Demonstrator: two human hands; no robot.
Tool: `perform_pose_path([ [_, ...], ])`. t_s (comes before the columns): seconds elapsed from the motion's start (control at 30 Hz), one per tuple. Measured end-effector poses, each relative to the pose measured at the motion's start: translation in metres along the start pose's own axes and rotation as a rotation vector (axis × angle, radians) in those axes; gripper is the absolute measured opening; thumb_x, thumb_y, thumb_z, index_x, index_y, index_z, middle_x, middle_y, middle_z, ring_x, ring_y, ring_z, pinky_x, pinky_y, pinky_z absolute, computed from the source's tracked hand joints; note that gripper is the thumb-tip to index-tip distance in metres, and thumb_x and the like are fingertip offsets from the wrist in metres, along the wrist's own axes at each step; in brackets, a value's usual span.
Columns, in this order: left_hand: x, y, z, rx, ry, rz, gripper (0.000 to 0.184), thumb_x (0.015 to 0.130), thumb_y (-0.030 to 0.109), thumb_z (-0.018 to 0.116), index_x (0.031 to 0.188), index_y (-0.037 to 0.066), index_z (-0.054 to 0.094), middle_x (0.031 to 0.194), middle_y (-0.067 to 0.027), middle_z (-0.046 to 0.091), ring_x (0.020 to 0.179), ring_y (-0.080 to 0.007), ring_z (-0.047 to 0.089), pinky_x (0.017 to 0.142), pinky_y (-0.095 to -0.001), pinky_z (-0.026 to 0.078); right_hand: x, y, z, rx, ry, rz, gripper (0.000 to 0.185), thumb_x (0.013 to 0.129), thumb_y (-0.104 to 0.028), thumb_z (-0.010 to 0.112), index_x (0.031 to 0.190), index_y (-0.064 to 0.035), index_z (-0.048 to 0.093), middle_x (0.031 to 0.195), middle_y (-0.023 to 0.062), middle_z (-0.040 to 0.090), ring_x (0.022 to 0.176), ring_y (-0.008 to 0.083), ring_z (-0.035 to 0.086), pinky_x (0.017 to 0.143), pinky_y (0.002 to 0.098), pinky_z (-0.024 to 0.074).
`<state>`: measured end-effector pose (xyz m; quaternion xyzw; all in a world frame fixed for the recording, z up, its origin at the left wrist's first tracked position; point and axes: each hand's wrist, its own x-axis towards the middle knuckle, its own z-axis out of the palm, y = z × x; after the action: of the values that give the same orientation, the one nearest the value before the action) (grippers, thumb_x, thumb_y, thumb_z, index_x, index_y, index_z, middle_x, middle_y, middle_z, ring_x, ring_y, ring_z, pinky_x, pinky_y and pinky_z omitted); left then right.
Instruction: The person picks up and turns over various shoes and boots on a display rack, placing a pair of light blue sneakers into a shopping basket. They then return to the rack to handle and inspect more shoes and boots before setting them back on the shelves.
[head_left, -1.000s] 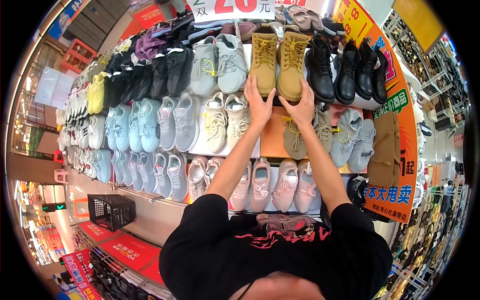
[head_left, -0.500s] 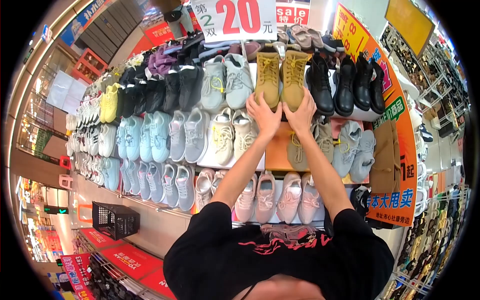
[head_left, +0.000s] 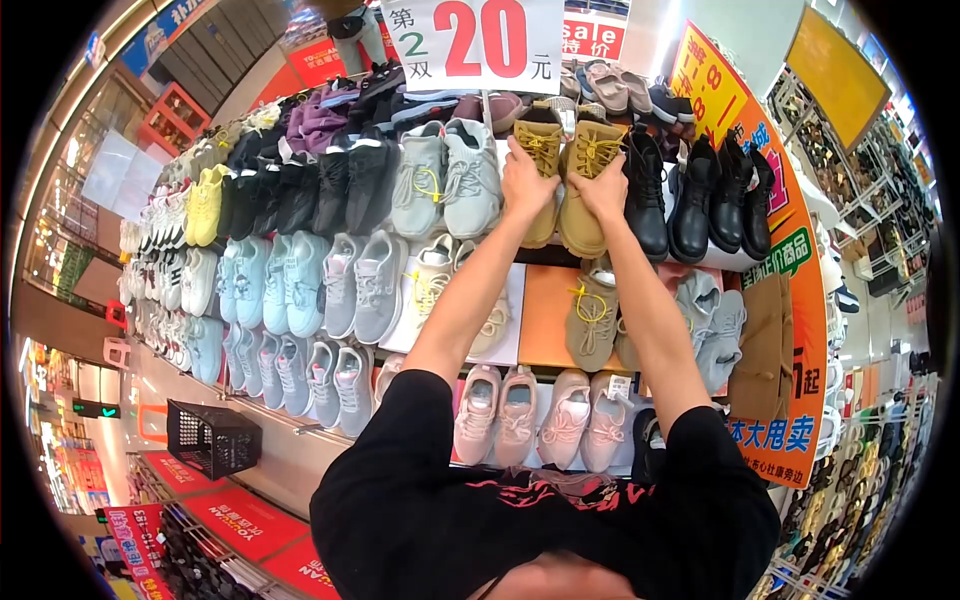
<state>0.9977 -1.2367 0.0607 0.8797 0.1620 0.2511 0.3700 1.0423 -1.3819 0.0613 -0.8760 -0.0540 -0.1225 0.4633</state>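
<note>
A pair of tan lace-up boots [head_left: 592, 152] stands side by side in the upper rows of a shoe display, toes toward me. My left hand [head_left: 526, 186] is closed around the outer side of the left boot, its thumb across the front. On the right boot, my right hand [head_left: 603, 188] grips the outer side the same way, thumb over the upper. Black boots [head_left: 646, 205] stand just right of my right hand. Pale grey sneakers [head_left: 468, 180] sit to the left of my left hand. The boots' soles are mostly hidden.
Below are an olive shoe [head_left: 592, 325] with a yellow tie and pink sneakers [head_left: 565, 418]. A price sign [head_left: 478, 45] rises behind the boots. An orange sign [head_left: 800, 390] edges the display's right side. A black basket [head_left: 212, 440] stands at lower left.
Both hands have moved from the boots' toes up to their outer sides and now grip them there. My view has shifted, so the display appears lower.
</note>
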Motion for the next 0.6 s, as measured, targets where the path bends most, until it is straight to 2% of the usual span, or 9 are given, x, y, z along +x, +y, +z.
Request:
perform_pose_path([
  [0.1, 0.005, -0.008, 0.004, -0.052, 0.036, 0.026, 0.104, 0.067, 0.019, 0.086, 0.146, -0.002, 0.021, 0.123, -0.0298, 0.054, 0.110, -0.0474, 0.058, 0.096, -0.0495, 0.048, -0.002, -0.001, 0.001, -0.024, 0.017, 0.029, 0.100, 0.064, -0.031, 0.089, 0.141, 0.0034, 0.035, 0.117, 0.0275, 0.066, 0.108, 0.0441, 0.065, 0.094, 0.0462, 0.0526],
  [0.17, 0.016, -0.014, 0.007, -0.122, 0.084, 0.077, 0.099, 0.068, 0.016, 0.084, 0.145, -0.001, 0.024, 0.121, -0.0296, 0.055, 0.110, -0.0483, 0.057, 0.096, -0.0512, 0.047, 0.003, -0.002, 0.007, 0.047, 0.108, -0.075, 0.097, 0.064, -0.029, 0.089, 0.139, 0.0050, 0.038, 0.116, 0.0277, 0.066, 0.108, 0.0443, 0.064, 0.093, 0.0464, 0.0524],
  [0.27, 0.024, -0.008, 0.006, -0.142, 0.104, 0.051, 0.096, 0.068, 0.015, 0.084, 0.143, -0.001, 0.026, 0.121, -0.0292, 0.055, 0.110, -0.0482, 0.057, 0.095, -0.0508, 0.047, 0.016, -0.007, 0.009, 0.002, 0.131, -0.129, 0.097, 0.064, -0.029, 0.089, 0.138, 0.0064, 0.037, 0.116, 0.0280, 0.066, 0.109, 0.0449, 0.064, 0.093, 0.0463, 0.0523],
  [0.33, 0.028, -0.011, 0.012, -0.137, 0.091, 0.033, 0.094, 0.068, 0.017, 0.084, 0.143, -0.001, 0.027, 0.121, -0.0284, 0.055, 0.109, -0.0482, 0.057, 0.095, -0.0511, 0.047, 0.025, -0.003, 0.013, -0.023, 0.110, -0.102, 0.098, 0.064, -0.031, 0.089, 0.138, 0.0072, 0.037, 0.115, 0.0287, 0.066, 0.108, 0.0454, 0.064, 0.093, 0.0471, 0.0524],
  [0.4, 0.027, -0.012, 0.018, -0.113, 0.139, 0.065, 0.094, 0.069, 0.019, 0.084, 0.142, 0.000, 0.028, 0.122, -0.0273, 0.055, 0.109, -0.0479, 0.056, 0.095, -0.0513, 0.047, 0.026, 0.004, 0.013, -0.049, 0.088, 0.021, 0.100, 0.064, -0.035, 0.088, 0.139, 0.0064, 0.037, 0.114, 0.0299, 0.065, 0.107, 0.0465, 0.064, 0.092, 0.0480, 0.0530],
  [0.43, 0.024, -0.012, 0.018, -0.082, 0.139, 0.084, 0.096, 0.069, 0.021, 0.084, 0.144, 0.000, 0.028, 0.123, -0.0267, 0.055, 0.110, -0.0477, 0.055, 0.095, -0.0513, 0.047, 0.021, 0.007, 0.013, -0.065, 0.118, -0.064, 0.103, 0.065, -0.040, 0.087, 0.141, 0.0053, 0.035, 0.114, 0.0311, 0.065, 0.105, 0.0475, 0.064, 0.090, 0.0487, 0.0537],
  [0.6, 0.017, -0.021, 0.018, -0.099, 0.108, 0.168, 0.101, 0.067, 0.021, 0.085, 0.147, 0.000, 0.027, 0.120, -0.0273, 0.056, 0.107, -0.0473, 0.057, 0.094, -0.0509, 0.048, 0.011, 0.023, 0.013, -0.060, 0.039, -0.078, 0.111, 0.065, -0.046, 0.086, 0.147, 0.0030, 0.029, 0.118, 0.0317, 0.063, 0.106, 0.0477, 0.064, 0.091, 0.0485, 0.0538],
])
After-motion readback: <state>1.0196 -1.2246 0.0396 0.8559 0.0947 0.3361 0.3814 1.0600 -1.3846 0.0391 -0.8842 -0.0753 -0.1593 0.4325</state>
